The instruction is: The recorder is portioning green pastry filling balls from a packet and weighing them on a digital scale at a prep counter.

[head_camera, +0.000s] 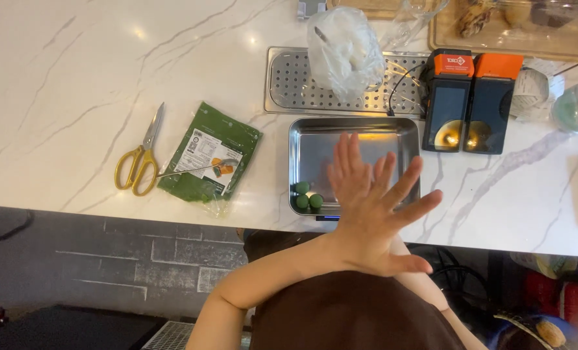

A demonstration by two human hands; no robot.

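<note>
Palms pressed together above a shallow steel tray (308,139)
Left hand (383,223) and right hand (350,175), fingers spread and holding nothing, hover lower centre beside three small green balls (307,196).

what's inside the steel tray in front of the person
Three small green balls sit in the near left corner of the steel tray. Pressed-together hands cover its near right part, so anything there is hidden.

A café or shop kitchen is suggested by the marble bench (75,84), perforated drip tray (289,84), steel pan (315,139) and two payment terminals (470,104).
</note>
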